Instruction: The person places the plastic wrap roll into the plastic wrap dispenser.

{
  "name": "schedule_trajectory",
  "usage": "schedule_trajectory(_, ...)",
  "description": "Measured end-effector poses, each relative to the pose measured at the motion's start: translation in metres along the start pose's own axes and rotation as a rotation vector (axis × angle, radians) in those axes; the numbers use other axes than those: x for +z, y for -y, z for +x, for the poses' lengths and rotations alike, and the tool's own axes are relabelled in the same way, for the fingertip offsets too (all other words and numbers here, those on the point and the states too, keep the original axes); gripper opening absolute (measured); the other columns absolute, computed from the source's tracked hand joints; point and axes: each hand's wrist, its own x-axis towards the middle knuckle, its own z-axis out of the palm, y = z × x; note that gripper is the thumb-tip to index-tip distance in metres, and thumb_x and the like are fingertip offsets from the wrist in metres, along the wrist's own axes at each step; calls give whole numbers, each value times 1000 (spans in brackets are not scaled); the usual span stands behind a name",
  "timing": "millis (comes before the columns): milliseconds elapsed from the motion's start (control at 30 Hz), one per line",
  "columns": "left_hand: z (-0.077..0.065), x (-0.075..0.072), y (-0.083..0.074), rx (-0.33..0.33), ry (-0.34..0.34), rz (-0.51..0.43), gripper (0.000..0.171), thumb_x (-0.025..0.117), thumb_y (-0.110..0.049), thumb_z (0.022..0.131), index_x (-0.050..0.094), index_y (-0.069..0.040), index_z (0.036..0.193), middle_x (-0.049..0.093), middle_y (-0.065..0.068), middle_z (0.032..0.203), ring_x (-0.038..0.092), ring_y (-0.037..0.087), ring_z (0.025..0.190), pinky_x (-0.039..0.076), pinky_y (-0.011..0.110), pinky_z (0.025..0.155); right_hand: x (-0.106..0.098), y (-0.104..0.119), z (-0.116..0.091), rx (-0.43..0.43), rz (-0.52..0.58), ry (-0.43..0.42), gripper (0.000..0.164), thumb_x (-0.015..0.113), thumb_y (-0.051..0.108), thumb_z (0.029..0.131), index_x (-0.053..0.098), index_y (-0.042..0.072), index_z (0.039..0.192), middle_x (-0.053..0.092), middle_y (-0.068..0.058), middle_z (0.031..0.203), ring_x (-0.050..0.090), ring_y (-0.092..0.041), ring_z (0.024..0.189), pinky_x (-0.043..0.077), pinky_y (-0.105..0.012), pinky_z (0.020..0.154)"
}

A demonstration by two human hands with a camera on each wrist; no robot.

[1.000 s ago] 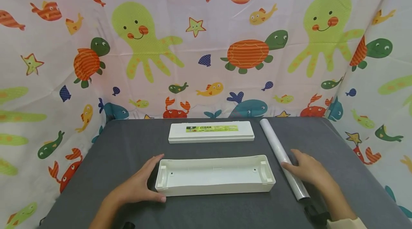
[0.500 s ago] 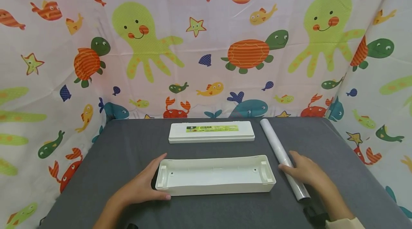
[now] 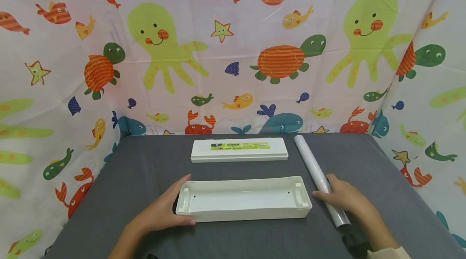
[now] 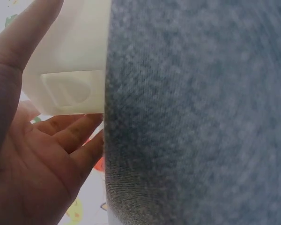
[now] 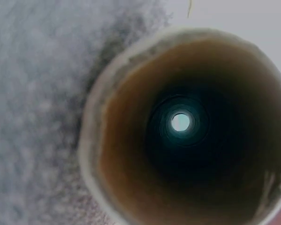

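My left hand [image 3: 160, 210] spans the left end of a long white plastic box [image 3: 240, 215], which stands with its hollow side up. Its thumb lies along the front wall and the index fingertip is at the back corner. In the left wrist view, the fingers reach behind the box's end wall [image 4: 68, 91]. My right hand [image 3: 347, 198] grips a glossy roll of plastic wrap [image 3: 314, 166] near its front end, thumb laid across it; the roll lies slanted on the table. The right wrist view looks through the roll's brown hollow core [image 5: 122, 140] from the near end.
A white lid [image 3: 238, 156] with a yellow-green label lies behind the box, parallel to it. Grey cloth covers the table [image 3: 156, 162]. A curtain [image 3: 225, 73] printed with sea animals hangs at the back and both sides.
My left hand has shifted slightly right, its thumb further along the box's front wall. The right hand has moved a little left and nearer, its thumb now reaching past the roll's left side.
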Motion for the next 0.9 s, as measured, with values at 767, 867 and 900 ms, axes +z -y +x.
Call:
schedule_trajectory(767, 1, 8, -4, -56, -1, -48, 112, 89, -43, 72, 19, -18, 156, 36, 7, 145, 44, 31, 122, 38, 62, 101, 3, -2, 2, 2, 6, 6, 96, 73, 55, 85, 35, -20, 131, 58, -32, 104, 61, -36, 85, 51, -51, 69)
schedule_trajectory(867, 0, 8, -4, -42, 14, -62, 110, 87, -42, 75, 16, -17, 156, 35, 8, 145, 43, 31, 122, 38, 62, 101, 3, -2, 3, 1, 18, 2, 89, 73, 49, 87, 36, -19, 130, 59, -29, 102, 60, -34, 83, 50, -49, 67)
schedule_trajectory(900, 0, 8, -4, -39, 20, -66, 110, 87, -42, 76, 15, -17, 156, 34, 8, 145, 42, 31, 122, 38, 62, 101, 3, -3, 3, -1, 22, 0, 86, 73, 47, 88, 36, -19, 130, 59, -27, 101, 60, -33, 82, 50, -48, 66)
